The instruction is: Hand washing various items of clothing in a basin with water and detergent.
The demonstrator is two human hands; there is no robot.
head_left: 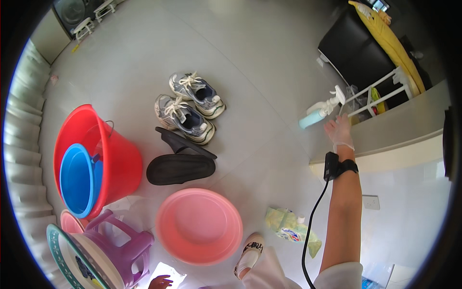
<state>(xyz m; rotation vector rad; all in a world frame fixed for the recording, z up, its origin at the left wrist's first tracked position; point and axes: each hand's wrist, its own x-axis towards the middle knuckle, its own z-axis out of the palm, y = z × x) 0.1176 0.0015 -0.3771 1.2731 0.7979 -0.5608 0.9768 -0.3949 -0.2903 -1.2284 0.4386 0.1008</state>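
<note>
At 3 o'clock of the view, the right hand (340,131), in a thin clear glove, reaches up with fingers spread loose toward a pale blue pump bottle (319,113); it holds nothing, fingertips just short of the bottle, which sits at the hand's 10 o'clock. A black strap with a cable (340,167) wraps the wrist. At 6 o'clock, low edge, the left hand (160,282) is only partly visible; can't tell its grip. Pink basin (199,225) near centre-bottom, red bucket (96,154) with blue bucket (77,179) inside at 9 o'clock, grey sneakers (190,107) at 12 o'clock, black slippers (180,161) between, purple stool (122,243) at 7 o'clock.
</note>
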